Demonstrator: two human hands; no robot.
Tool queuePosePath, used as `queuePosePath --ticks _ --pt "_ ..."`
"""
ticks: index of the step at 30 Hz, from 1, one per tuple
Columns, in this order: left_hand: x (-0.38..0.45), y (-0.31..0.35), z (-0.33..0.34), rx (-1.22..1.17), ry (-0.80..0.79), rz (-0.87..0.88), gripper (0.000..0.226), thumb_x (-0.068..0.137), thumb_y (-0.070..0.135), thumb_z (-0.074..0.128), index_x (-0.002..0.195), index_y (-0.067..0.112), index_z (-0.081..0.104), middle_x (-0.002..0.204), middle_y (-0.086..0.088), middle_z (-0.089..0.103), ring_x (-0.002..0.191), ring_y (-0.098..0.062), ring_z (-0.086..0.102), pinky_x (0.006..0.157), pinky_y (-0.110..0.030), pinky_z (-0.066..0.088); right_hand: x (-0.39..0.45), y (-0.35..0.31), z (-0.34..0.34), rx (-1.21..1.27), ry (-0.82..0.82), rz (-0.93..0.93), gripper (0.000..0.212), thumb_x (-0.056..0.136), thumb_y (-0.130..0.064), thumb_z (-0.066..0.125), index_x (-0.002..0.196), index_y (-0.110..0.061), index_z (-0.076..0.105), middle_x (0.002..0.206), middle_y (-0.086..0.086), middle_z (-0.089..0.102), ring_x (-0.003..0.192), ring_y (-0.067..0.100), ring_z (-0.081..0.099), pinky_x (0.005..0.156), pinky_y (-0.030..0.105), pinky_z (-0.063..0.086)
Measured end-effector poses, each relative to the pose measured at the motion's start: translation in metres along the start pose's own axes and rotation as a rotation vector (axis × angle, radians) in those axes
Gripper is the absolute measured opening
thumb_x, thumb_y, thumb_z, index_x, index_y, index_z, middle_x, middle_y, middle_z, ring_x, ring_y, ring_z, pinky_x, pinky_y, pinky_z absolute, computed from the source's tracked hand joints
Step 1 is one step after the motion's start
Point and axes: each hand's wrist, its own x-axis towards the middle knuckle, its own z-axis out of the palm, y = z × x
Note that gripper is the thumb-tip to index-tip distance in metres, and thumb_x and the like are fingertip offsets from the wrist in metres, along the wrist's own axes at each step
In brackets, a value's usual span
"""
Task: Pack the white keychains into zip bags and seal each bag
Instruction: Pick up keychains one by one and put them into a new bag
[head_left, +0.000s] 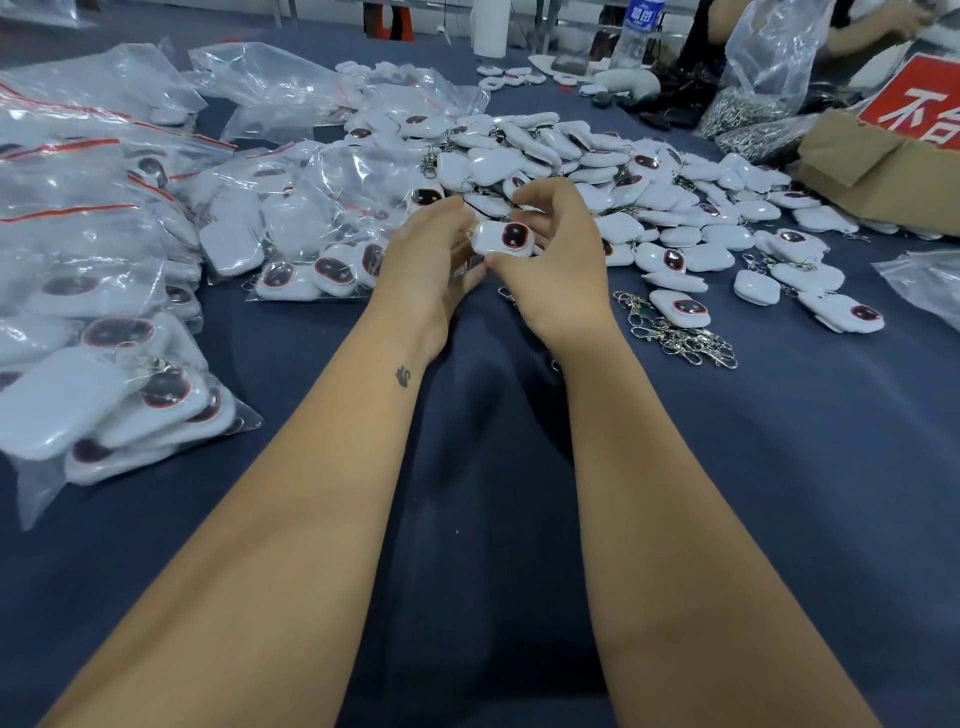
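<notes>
Filled bags (104, 291) stacked at left on cloth (467, 519). Left hand (426, 270) and right hand (561, 270) curled on one keychain (503, 239), held between them above centre. Loose pile (597, 171) behind, clips (675, 332) right.

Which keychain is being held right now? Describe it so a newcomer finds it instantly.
Start at the big pile of loose white keychains in the middle of the dark blue table. At the pile's near edge, the left hand and right hand meet. The held keychain is pinched between them, dark oval facing up, the only one lifted off the cloth.
</notes>
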Motion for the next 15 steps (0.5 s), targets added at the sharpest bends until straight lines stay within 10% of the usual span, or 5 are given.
queuePosePath --ticks 9,15 --pt "-0.004 0.005 -0.002 0.024 -0.090 0.038 0.035 0.088 -0.015 0.045 0.110 0.002 0.066 0.063 0.000 0.070 0.054 -0.006 0.064 0.057 -0.017 0.052 -0.003 -0.003 0.014 -0.042 0.045 -0.065 0.056 0.084 0.008 0.053 0.136 -0.011 0.047 0.134 0.004 0.046 0.119 0.015 0.052 0.103 0.025 0.044" --pt "-0.007 0.003 0.000 0.033 -0.054 0.025 0.028 0.088 -0.014 0.053 0.111 -0.001 0.064 0.077 -0.010 0.071 0.058 -0.011 0.069 0.053 -0.018 0.052 -0.001 -0.008 0.017 0.203 0.010 0.124 0.031 0.083 0.006 0.046 0.101 -0.007 0.069 0.087 0.003 0.068 0.076 0.013 0.058 0.068 0.028 0.049"
